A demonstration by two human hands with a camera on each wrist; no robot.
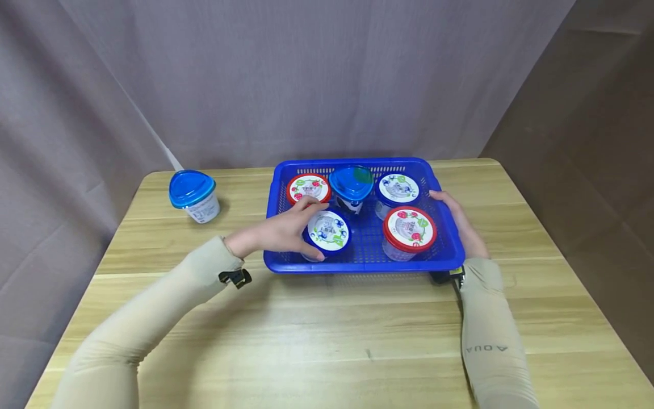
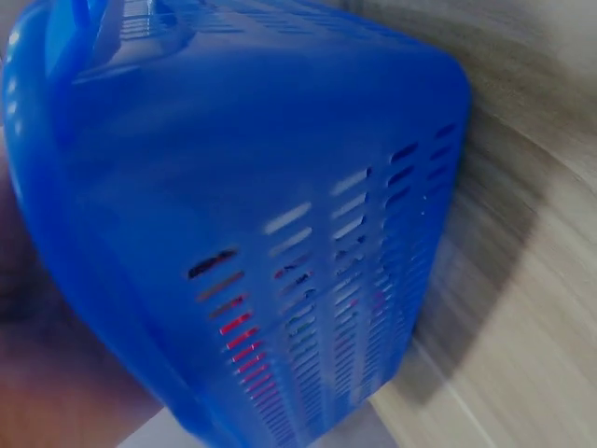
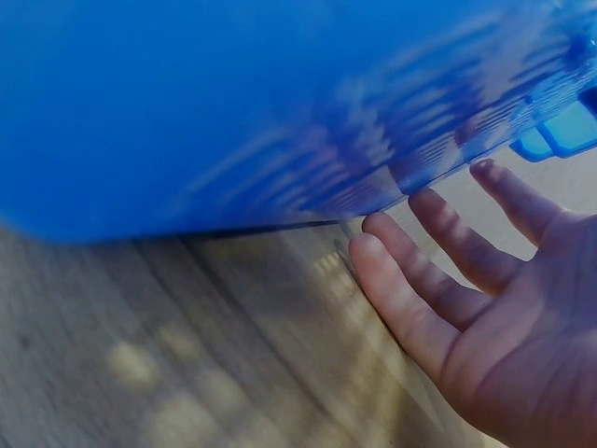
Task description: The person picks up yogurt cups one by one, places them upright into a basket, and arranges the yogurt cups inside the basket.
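Note:
Inside a blue plastic basket (image 1: 365,267) sit several lidded tubs. My left hand (image 1: 286,228) reaches over the basket's left rim and holds a tub with a blue-rimmed, blueberry-print lid (image 1: 328,230), thumb on the near side and fingers on the far side. At the basket's right end is my right hand (image 1: 467,230), its thumb by the rim. In the right wrist view, the fingers (image 3: 466,245) of that hand are extended, with their tips against the lower part of the basket wall (image 3: 187,112). The left wrist view mostly shows the slotted basket wall (image 2: 215,149).
Also in the basket are two red-lidded tubs, one at the back left (image 1: 309,188) and one at the front right (image 1: 410,229), a blue-lidded cup (image 1: 351,182) and another blueberry-lid tub (image 1: 398,188). A blue-lidded white cup (image 1: 203,207) stands on the wooden table (image 1: 327,341), left of the basket.

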